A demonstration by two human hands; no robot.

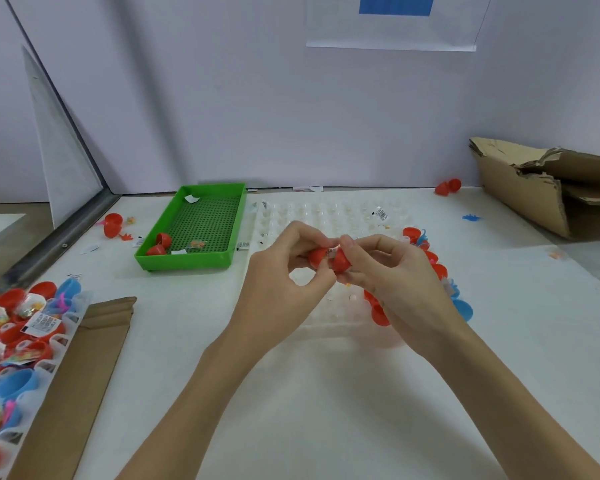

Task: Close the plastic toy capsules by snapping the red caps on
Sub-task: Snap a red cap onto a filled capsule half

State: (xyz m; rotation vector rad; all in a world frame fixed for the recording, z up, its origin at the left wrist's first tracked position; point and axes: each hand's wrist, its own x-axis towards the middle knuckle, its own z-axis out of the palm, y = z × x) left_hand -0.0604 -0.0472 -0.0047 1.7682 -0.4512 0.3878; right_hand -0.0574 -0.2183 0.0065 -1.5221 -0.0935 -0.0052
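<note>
A red toy capsule [329,259] is held above the clear dimpled tray [326,213] in the middle of the table. My left hand [288,271] pinches its left half and my right hand [392,271] grips the right half, a red cap. A strip of printed paper shows in the gap between the two halves. More red capsule halves [437,268] and a blue one [463,308] lie along the tray's right edge, partly hidden behind my right hand.
A green tray [201,202] at back left holds two red halves [160,244]. A rack of filled red and blue capsules [18,327] stands at the left edge beside a cardboard sheet [84,368]. A torn cardboard box [548,181] sits at back right.
</note>
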